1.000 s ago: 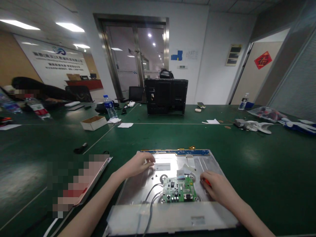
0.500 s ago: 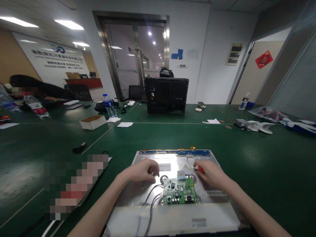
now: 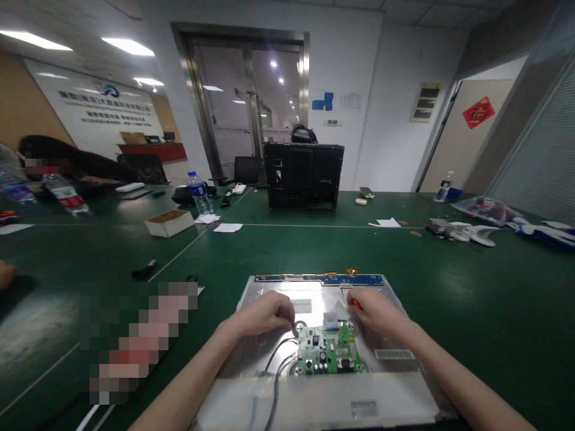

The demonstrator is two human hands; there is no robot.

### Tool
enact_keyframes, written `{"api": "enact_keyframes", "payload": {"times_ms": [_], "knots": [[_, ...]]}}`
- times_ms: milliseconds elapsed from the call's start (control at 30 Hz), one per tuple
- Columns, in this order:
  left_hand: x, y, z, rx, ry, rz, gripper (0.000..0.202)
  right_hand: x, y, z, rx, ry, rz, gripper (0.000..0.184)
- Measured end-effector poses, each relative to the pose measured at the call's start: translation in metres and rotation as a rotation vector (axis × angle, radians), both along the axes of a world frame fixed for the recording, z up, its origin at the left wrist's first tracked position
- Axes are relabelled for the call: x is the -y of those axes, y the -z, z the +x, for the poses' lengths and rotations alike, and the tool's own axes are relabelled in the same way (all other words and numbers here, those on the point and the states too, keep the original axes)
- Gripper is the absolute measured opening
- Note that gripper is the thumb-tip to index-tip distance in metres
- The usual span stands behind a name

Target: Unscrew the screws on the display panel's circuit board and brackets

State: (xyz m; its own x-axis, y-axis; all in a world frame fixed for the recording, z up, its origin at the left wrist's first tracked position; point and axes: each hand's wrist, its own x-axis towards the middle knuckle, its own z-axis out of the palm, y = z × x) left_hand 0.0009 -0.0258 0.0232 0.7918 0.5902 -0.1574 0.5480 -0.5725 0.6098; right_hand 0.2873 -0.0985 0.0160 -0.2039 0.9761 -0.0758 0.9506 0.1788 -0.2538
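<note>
A bare display panel (image 3: 245,365) with a silvery metal back lies on the green table in front of me. On it sits a green circuit board (image 3: 329,348), with dark cables (image 3: 275,383) running from its left side. A blue circuit strip (image 3: 287,279) lines the panel's far edge. My left hand (image 3: 265,312) is closed, fingertips together at the board's upper left corner; whatever they pinch is hidden. My right hand (image 3: 380,311) is closed around a small red-orange object (image 3: 357,303), mostly covered by the fingers, beside a pale flat ribbon cable (image 3: 342,311).
A black monitor housing (image 3: 303,176) stands farther back. To the left are an open white box (image 3: 169,223), a water bottle (image 3: 199,193) and a blurred-out strip (image 3: 144,341). White and grey parts (image 3: 462,230) lie at right. Another person's hand (image 3: 6,274) shows at the left edge.
My left hand has moved right and its fingers have closed near the board's corner. My right hand has shifted slightly left. Another person's hand has appeared at the left edge.
</note>
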Motion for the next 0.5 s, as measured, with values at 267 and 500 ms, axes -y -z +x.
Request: {"api": "enact_keyframes", "payload": {"times_ms": [267,500], "knots": [[-0.005,0.001,-0.008,-0.002,-0.016,-0.024,0.010,-0.002,-0.007,-0.006,-0.005,-0.027,0.014,0.017],[-0.001,-0.005,-0.009,-0.046,-0.026,-0.012,0.010,-0.002,-0.002,0.008,-0.087,-0.054,0.006,0.016]]}}
